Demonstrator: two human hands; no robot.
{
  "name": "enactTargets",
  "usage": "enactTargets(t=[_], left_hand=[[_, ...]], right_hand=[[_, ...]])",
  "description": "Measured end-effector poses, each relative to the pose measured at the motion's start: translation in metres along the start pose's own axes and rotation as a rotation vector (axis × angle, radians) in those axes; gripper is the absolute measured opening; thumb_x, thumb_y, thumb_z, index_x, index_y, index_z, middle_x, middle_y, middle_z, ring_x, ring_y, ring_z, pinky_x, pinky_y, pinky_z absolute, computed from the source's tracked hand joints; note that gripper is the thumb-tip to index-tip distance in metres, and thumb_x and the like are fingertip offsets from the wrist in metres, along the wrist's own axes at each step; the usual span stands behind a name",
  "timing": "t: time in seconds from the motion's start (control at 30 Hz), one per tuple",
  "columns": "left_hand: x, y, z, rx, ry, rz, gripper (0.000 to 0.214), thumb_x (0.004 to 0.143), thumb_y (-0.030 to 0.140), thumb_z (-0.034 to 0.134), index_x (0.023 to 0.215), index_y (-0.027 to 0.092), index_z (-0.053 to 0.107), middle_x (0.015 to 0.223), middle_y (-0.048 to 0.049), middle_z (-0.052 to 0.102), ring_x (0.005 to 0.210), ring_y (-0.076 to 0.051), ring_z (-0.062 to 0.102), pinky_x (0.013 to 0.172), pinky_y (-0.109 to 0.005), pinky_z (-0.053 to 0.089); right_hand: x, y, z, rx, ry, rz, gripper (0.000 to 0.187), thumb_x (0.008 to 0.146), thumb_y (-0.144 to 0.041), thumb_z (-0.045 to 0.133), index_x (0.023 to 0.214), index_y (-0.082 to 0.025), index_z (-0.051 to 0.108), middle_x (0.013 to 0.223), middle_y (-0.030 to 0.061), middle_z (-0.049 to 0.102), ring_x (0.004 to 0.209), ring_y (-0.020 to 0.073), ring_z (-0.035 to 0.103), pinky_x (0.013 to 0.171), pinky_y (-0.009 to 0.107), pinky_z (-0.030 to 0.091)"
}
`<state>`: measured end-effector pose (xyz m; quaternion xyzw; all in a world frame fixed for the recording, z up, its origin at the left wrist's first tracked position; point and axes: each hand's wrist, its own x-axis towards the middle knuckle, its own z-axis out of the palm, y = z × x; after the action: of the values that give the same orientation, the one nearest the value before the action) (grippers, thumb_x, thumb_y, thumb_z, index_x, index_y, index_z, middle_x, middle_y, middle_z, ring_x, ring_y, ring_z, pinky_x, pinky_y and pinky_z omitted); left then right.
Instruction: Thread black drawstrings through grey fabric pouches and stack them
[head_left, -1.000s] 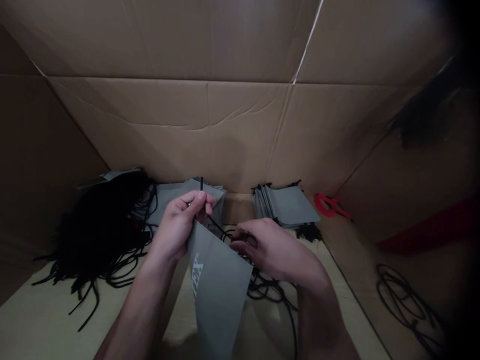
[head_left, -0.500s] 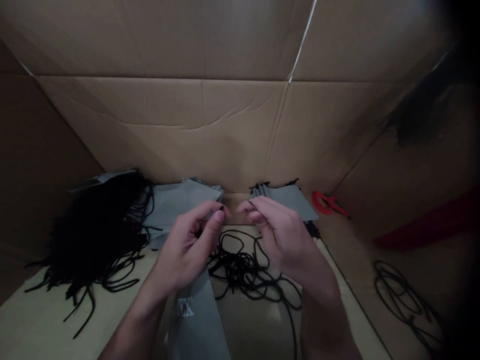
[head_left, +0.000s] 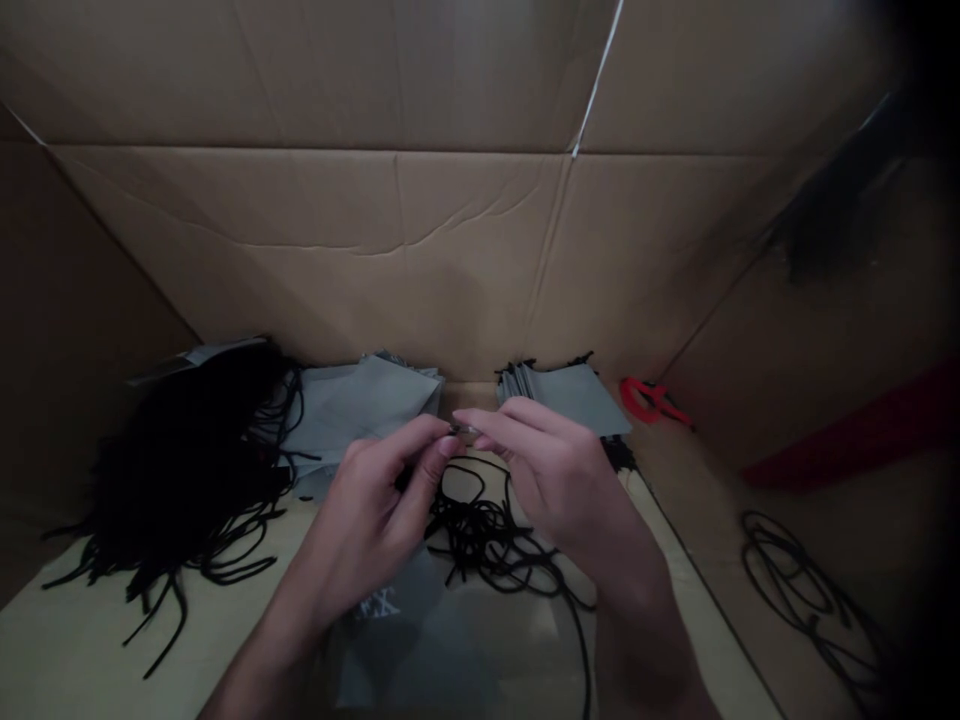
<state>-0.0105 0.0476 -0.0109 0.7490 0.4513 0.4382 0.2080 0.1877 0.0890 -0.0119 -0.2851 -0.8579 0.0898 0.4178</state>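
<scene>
from the head view, my left hand (head_left: pixel 367 500) and right hand (head_left: pixel 555 490) come together low in the middle of the frame, fingertips nearly meeting. between them sits a small silvery sliver (head_left: pixel 465 430), too small and dim to make out. my left thumb and forefinger are pinched closed on it. my right fingers are almost closed and reach it from the other side, but i cannot tell whether they have hold of it or only touch it.

a flat gray pouch (head_left: pixel 405 640) lies below my hands, partly under my left wrist. its white lettering is cut off, with only something like "ex" readable, and much of the cloth is lost in shadow. just past my fingers, a loose tangle of thin black cord (head_left: pixel 480 530) lies on a pale board (head_left: pixel 150 610).

farther left is a dense heap of black cords (head_left: pixel 187 470), beside a stack of gray pouches (head_left: pixel 360 410) that my hands partly cover. a second stack of gray pouches (head_left: pixel 562 395) lies behind my right hand. off to the right are a red clip-like object (head_left: pixel 649 400), too small to name surely, and a loop of black cord (head_left: pixel 802 590). cardboard walls (head_left: pixel 375 250) rise behind everything.
</scene>
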Motion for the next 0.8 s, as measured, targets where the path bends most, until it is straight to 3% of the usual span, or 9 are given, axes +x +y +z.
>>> enactTargets(t=[0.17, 0.27, 0.4, 0.5, 0.63, 0.8], left_hand=[[-0.002, -0.001, -0.001, -0.023, -0.033, -0.034, 0.027, 0.113, 0.031, 0.05, 0.094, 0.019, 0.065, 0.069, 0.0042, 0.055, 0.06, -0.011, 0.047, 0.057, -0.024, 0.037], [-0.001, -0.002, -0.001, -0.042, -0.019, -0.025, 0.029, 0.113, 0.031, 0.048, 0.09, 0.02, 0.06, 0.064, 0.0053, 0.05, 0.056, -0.01, 0.044, 0.053, -0.023, 0.035], [0.0, -0.003, 0.0, -0.007, 0.007, -0.019, 0.037, 0.113, 0.028, 0.047, 0.077, 0.02, 0.052, 0.061, 0.0047, 0.051, 0.055, -0.01, 0.045, 0.053, -0.023, 0.035], [-0.001, -0.003, -0.001, -0.027, 0.018, -0.008, 0.033, 0.113, 0.029, 0.047, 0.083, 0.02, 0.056, 0.062, 0.0051, 0.052, 0.054, -0.01, 0.045, 0.052, -0.023, 0.036], [-0.002, -0.002, -0.003, -0.054, 0.032, -0.02, 0.029, 0.114, 0.031, 0.048, 0.09, 0.02, 0.062, 0.061, 0.0055, 0.053, 0.053, -0.01, 0.046, 0.052, -0.022, 0.037], [-0.001, -0.002, -0.003, -0.072, 0.06, 0.002, 0.028, 0.113, 0.029, 0.051, 0.09, 0.02, 0.064, 0.06, 0.0054, 0.056, 0.054, -0.009, 0.05, 0.053, -0.021, 0.04]], right_hand=[[0.0, 0.002, 0.002, 0.039, -0.03, -0.023, 0.038, 0.103, 0.0, 0.047, 0.126, -0.013, 0.075, 0.097, 0.0078, 0.078, 0.094, 0.0209, 0.076, 0.085, 0.033, 0.064], [-0.001, 0.004, 0.005, 0.098, -0.051, 0.034, 0.039, 0.101, 0.002, 0.049, 0.127, -0.014, 0.074, 0.104, 0.0083, 0.082, 0.098, 0.0202, 0.079, 0.085, 0.031, 0.066], [-0.003, 0.003, 0.005, 0.192, -0.097, 0.119, 0.055, 0.102, 0.002, 0.049, 0.151, -0.023, 0.06, 0.112, 0.0046, 0.082, 0.099, 0.0169, 0.081, 0.084, 0.026, 0.067], [-0.003, 0.003, 0.005, 0.255, -0.129, 0.034, 0.063, 0.106, -0.001, 0.045, 0.162, -0.03, 0.049, 0.128, 0.0039, 0.08, 0.108, 0.0166, 0.079, 0.095, 0.032, 0.067], [-0.003, 0.003, 0.008, 0.143, -0.076, -0.061, 0.053, 0.106, 0.0, 0.044, 0.152, -0.023, 0.06, 0.134, 0.0072, 0.078, 0.118, 0.02, 0.077, 0.1, 0.037, 0.066], [-0.001, -0.001, 0.012, 0.021, 0.042, -0.079, 0.035, 0.107, -0.003, 0.048, 0.129, -0.018, 0.07, 0.115, 0.008, 0.084, 0.103, 0.0191, 0.079, 0.092, 0.034, 0.065]])
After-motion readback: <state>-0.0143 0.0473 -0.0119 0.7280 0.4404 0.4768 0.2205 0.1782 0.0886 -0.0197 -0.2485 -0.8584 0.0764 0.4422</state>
